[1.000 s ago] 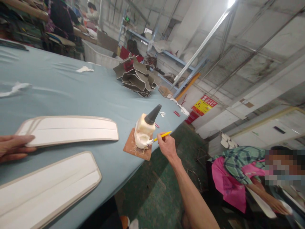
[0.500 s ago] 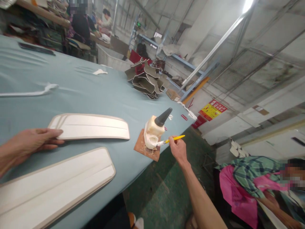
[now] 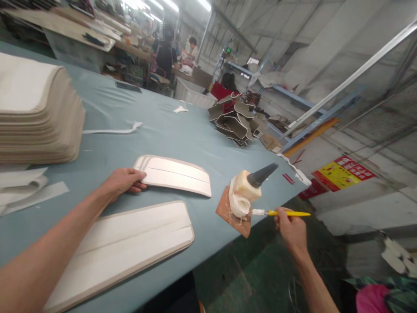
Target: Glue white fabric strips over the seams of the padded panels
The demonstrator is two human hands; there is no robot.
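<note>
Between the thumb and fingers of my left hand (image 3: 125, 180) is the left end of a small stack of white panels with beige edges (image 3: 177, 174). A yellow-handled brush (image 3: 288, 213) is pinched in my right hand (image 3: 292, 230), its bristles coated white. The brush tip is just right of a cream glue bottle (image 3: 243, 188) with a dark cone nozzle and a round white-smeared opening. The bottle stands on a brown board (image 3: 224, 206) near the table edge. Nearer me lies a longer white panel stack (image 3: 137, 248), partly behind my left forearm.
A tall stack of white panels (image 3: 35, 113) stands at the table's left. Dark curved pieces (image 3: 236, 121) are heaped at the back, with a black phone-like object (image 3: 128, 87) farther left. A person in plaid and pink (image 3: 381, 295) is at lower right.
The brush has come out of the bottle's opening and moved right, now held level beside it. My left hand still holds the panels. The view has swung left, bringing the tall stack into sight.
</note>
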